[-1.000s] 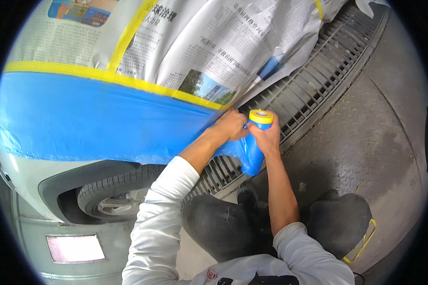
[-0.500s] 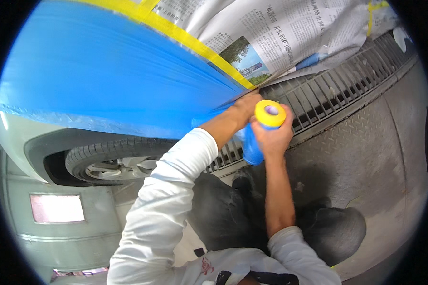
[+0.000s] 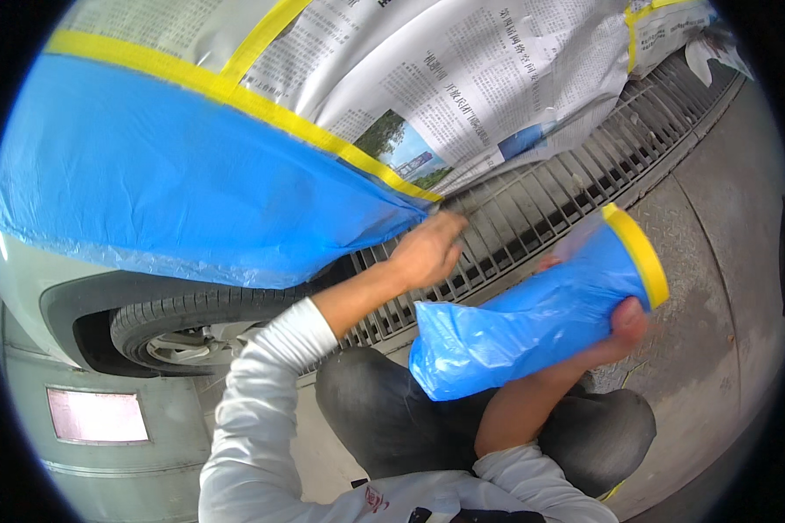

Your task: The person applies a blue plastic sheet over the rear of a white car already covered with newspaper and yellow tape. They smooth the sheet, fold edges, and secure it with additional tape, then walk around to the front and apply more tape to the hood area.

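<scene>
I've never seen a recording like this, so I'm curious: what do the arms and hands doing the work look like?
They're a person's: the left hand and right hand look bare. The left sleeve is white and creased, stopping short of the wrist; the white right sleeve ends nearer the elbow.

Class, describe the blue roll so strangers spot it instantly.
Find the slatted floor grate. Across its lower edge, the right hand holds the blue roll. Unlike the blue sheet spread at left, it is cylindrical, with a yellow band at one end.
</scene>
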The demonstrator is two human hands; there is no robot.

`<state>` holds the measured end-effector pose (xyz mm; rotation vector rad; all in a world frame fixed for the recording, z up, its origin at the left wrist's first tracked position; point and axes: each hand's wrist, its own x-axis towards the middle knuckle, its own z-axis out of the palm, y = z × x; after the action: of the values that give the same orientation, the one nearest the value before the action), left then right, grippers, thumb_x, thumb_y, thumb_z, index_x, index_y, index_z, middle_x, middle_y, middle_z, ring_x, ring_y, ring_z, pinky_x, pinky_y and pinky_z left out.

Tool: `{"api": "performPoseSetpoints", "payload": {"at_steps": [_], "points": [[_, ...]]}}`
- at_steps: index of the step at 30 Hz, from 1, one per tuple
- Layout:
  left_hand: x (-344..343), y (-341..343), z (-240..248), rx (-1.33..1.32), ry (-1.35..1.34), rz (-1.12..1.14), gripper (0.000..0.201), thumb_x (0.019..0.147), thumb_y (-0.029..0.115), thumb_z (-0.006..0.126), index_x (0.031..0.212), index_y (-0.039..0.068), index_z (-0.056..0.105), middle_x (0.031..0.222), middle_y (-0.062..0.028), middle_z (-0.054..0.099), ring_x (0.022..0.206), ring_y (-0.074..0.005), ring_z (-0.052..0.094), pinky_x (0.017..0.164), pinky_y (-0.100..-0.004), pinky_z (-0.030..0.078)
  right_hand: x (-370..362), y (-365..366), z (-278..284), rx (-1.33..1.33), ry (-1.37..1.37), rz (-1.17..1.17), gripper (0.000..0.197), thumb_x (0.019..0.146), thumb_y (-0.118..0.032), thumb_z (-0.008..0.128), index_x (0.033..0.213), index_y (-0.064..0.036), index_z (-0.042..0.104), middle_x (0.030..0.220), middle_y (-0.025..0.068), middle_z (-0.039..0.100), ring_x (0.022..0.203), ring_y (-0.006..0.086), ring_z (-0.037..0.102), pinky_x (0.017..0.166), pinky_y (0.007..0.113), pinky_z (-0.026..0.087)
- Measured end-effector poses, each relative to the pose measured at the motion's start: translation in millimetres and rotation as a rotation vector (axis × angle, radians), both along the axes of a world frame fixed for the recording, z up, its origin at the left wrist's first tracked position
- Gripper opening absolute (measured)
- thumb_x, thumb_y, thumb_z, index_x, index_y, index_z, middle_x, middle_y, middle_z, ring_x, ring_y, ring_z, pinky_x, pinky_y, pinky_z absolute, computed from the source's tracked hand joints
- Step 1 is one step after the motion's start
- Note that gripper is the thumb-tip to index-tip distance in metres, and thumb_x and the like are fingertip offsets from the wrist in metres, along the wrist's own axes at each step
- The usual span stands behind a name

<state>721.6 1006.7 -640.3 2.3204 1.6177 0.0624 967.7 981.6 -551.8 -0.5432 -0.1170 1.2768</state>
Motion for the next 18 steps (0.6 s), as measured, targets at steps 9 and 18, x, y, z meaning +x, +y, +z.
{"api": "performPoseSetpoints", "payload": {"at_steps": [9, 18], "points": [[12, 22, -11, -0.015, -0.116, 0.416, 0.053, 0.089, 0.029, 0.056, 0.126, -0.009, 0.048, 0.123, -0.0328, 0.055, 0.116, -0.0462, 0.052, 0.099, -0.047, 0.042, -10, 1, 12, 0.016, -0.156, 0.212, 0.083, 0.066, -0.038, 0.07, 0.132, 0.0045, 0.045, 0.114, 0.015, 0.057, 0.1, 0.0249, 0.059, 0.088, 0.035, 0.049], [50, -121, 181, -0.632, -1.012, 0.517, 0.04, 0.088, 0.023, 0.064, 0.121, 0.001, 0.059, 0.115, -0.0223, 0.064, 0.11, -0.035, 0.06, 0.096, -0.0397, 0.047, -32, -47, 229, 0.092, -0.681, 0.511, 0.083, 0.062, -0.008, 0.085, 0.134, -0.0021, 0.043, 0.122, 0.0075, 0.054, 0.113, 0.0183, 0.053, 0.1, 0.035, 0.043]]}}
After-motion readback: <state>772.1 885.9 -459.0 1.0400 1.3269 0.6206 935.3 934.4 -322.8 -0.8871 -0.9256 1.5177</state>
